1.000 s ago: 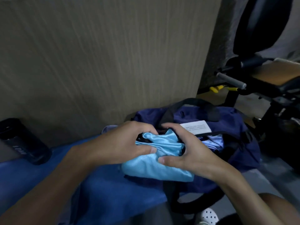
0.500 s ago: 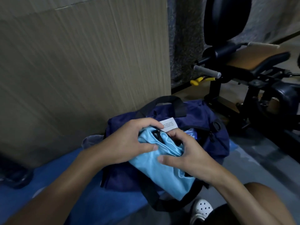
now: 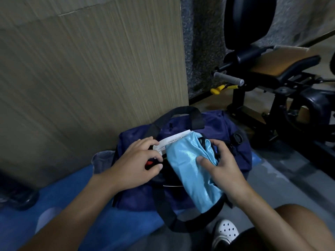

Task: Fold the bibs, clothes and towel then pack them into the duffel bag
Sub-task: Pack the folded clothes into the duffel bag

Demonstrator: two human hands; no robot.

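Observation:
A navy duffel bag [image 3: 223, 129] with black handles lies on a blue mat [image 3: 76, 201] against a wood-grain wall. A folded, shiny light-blue garment [image 3: 188, 171] lies tilted across the bag's opening, over a white label [image 3: 172, 141]. My right hand [image 3: 224, 165] grips the garment's right edge, thumb pressed on top. My left hand [image 3: 137, 163] has its fingers at the left rim of the bag's opening, next to something red and black; what it holds I cannot make out.
A black exercise bench [image 3: 282, 69] with a grey handle and yellow pin stands to the right on the grey floor. A pale grey cloth [image 3: 102, 160] peeks out left of the bag. A white perforated clog [image 3: 225, 230] shows below.
My left hand has come off the light-blue garment and moved to the bag's left rim. My right hand has shifted the garment further right and over the opening. The view has panned right.

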